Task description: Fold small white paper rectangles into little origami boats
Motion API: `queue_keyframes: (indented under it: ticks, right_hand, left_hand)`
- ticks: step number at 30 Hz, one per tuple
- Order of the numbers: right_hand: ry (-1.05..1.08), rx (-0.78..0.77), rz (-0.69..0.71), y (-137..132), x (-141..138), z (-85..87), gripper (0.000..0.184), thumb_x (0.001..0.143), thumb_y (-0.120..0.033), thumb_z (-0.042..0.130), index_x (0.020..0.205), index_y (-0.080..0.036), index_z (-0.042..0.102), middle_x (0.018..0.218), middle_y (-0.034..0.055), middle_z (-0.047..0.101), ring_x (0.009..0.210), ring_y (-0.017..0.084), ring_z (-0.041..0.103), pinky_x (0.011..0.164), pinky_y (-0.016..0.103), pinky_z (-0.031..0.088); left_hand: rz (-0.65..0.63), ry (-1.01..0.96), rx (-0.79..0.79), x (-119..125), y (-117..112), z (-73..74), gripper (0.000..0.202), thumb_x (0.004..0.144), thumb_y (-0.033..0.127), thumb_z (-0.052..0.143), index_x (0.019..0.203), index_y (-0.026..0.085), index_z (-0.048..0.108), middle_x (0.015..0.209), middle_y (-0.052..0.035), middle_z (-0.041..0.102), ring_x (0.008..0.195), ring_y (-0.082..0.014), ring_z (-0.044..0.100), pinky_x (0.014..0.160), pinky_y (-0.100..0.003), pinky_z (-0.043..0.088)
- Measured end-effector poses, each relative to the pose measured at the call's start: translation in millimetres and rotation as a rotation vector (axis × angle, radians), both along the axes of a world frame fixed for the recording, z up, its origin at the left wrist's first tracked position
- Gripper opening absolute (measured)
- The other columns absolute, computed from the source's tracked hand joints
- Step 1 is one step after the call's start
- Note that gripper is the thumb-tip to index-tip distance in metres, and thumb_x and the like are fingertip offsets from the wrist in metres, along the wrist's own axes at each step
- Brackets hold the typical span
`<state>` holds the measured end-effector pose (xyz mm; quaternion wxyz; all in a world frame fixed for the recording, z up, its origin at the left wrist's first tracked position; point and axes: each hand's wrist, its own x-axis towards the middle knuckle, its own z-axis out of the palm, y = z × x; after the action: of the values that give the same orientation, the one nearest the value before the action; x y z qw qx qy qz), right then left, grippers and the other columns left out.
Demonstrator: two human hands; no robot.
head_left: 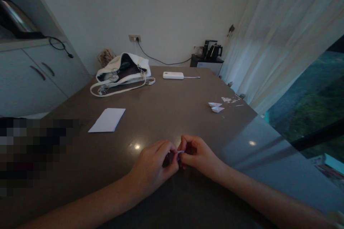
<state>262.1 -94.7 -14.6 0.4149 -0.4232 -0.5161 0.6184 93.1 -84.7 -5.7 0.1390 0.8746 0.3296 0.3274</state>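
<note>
A small piece of white paper (180, 152) is pinched between my two hands over the near part of the table, mostly hidden by the fingers. My left hand (158, 161) grips it from the left with thumb and forefinger. From the right, my right hand (197, 155) closes its fingertips on the same paper. Two small folded paper boats (217, 109) sit side by side further off to the right. To the left lies a stack of white paper sheets (108, 120).
At the back left of the brown table (172, 107) rests an open white handbag (129, 69). A white power bank (173, 75) with a short cable lies at the far middle. Torn paper scraps (228, 100) are scattered near the right edge, beside the curtain (247, 53).
</note>
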Motion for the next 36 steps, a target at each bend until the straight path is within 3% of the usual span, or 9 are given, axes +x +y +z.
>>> queue_keyframes:
  ticks: [6,10,17,25,28,32,36]
  right_hand:
    - [0.0,0.01,-0.016,-1.3,-0.5,-2.7,0.014,0.065,-0.011,0.058,0.064,-0.018,0.046,0.051,-0.0069,0.054,0.045,0.007,0.053,0.045,0.017,0.041]
    - [0.071,0.012,-0.025,-2.1,-2.5,0.8,0.011,0.067,-0.013,0.058,0.071,-0.018,0.049,0.058,-0.0065,0.055,0.048,0.007,0.054,0.046,0.018,0.044]
    - [0.043,0.031,-0.062,-0.8,0.4,7.2,0.018,0.075,-0.031,0.065,0.077,-0.015,0.058,0.064,-0.0014,0.061,0.056,0.008,0.058,0.053,0.021,0.049]
    - [0.039,0.034,-0.131,4.0,5.0,7.8,0.01,0.068,-0.021,0.069,0.069,-0.015,0.06,0.059,-0.0042,0.057,0.051,0.006,0.05,0.05,0.018,0.041]
    - [0.092,0.054,-0.138,5.1,6.7,6.9,0.011,0.068,-0.02,0.069,0.075,-0.016,0.062,0.064,-0.0035,0.058,0.055,0.007,0.052,0.053,0.019,0.043]
    - [0.135,0.069,-0.089,5.8,8.3,6.7,0.02,0.077,-0.033,0.066,0.088,-0.017,0.064,0.074,0.0001,0.06,0.063,0.01,0.056,0.061,0.023,0.047]
    - [0.003,0.095,-0.029,7.6,10.8,8.3,0.023,0.074,-0.036,0.07,0.08,-0.015,0.064,0.074,0.0011,0.061,0.064,0.01,0.054,0.06,0.022,0.046]
  left_hand:
    - [-0.022,0.042,0.119,-0.5,-0.9,-2.3,0.006,0.079,0.013,0.05,0.077,0.016,0.055,0.066,-0.0011,0.057,0.057,-0.0128,0.053,0.052,-0.021,0.041]
    - [-0.028,0.049,0.186,-0.5,0.8,-2.9,0.006,0.081,0.013,0.05,0.08,0.016,0.055,0.068,-0.0018,0.058,0.058,-0.0133,0.054,0.053,-0.022,0.041]
    - [0.001,-0.012,-0.018,-1.6,2.2,1.1,0.003,0.082,0.015,0.052,0.082,0.017,0.055,0.069,0.0003,0.057,0.059,-0.0112,0.054,0.055,-0.02,0.04]
    - [0.044,-0.067,-0.443,-0.6,7.4,9.4,0.018,0.086,0.032,0.052,0.083,0.017,0.062,0.062,0.0024,0.057,0.054,-0.0107,0.051,0.049,-0.019,0.035]
    - [0.031,-0.077,-0.478,-0.6,12.1,8.4,0.022,0.085,0.033,0.054,0.074,0.017,0.064,0.061,0.002,0.056,0.055,-0.0111,0.051,0.05,-0.02,0.036]
    - [0.05,-0.097,-0.447,-1.7,14.5,7.2,0.021,0.084,0.03,0.054,0.071,0.016,0.063,0.06,0.0022,0.055,0.054,-0.0108,0.049,0.051,-0.02,0.034]
    - [0.039,-0.153,-0.463,-2.0,13.6,7.6,0.021,0.084,0.03,0.054,0.071,0.016,0.063,0.061,0.0017,0.054,0.056,-0.0112,0.049,0.052,-0.021,0.035]
